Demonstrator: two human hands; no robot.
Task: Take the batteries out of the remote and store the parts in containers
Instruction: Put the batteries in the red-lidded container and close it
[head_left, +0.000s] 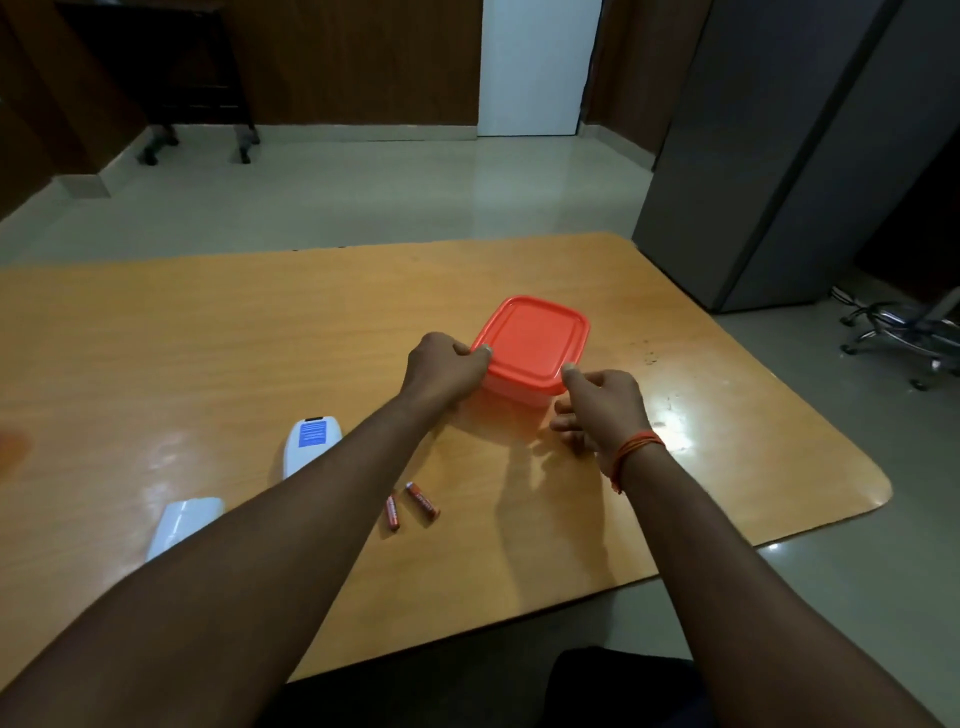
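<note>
Container (524, 384) w/ red lid (532, 340) sits mid-table, straight ahead of both hands, and that's the relation that matters: lid still on, so nothing can go in until it's off. Left hand (447, 366) is clamped on the lid's near-left corner, thumb and fingers pinching the rim. Right hand (600, 402) is at the near-right corner, thumb tip up against the lid edge, other fingers curled loosely below beside the container wall; looks like a partial grip, can't tell how firm. So both hands touch the box, one per near corner, box just beyond the knuckles.

Batteries (413, 506), two, lie loose on the table (156, 338) nearer the person, between the forearms, closer to the left arm. Long axes run roughly toward/away from the person, slightly splayed, not touching each other. Remote body (311, 441) lies left of the left forearm, partly hidden by it; back cover (184, 522) further left and nearer, also partly hidden.

Judgement: step in hand is prying the lid up. After that batteries are a short pull-back, left hand nearer.
</note>
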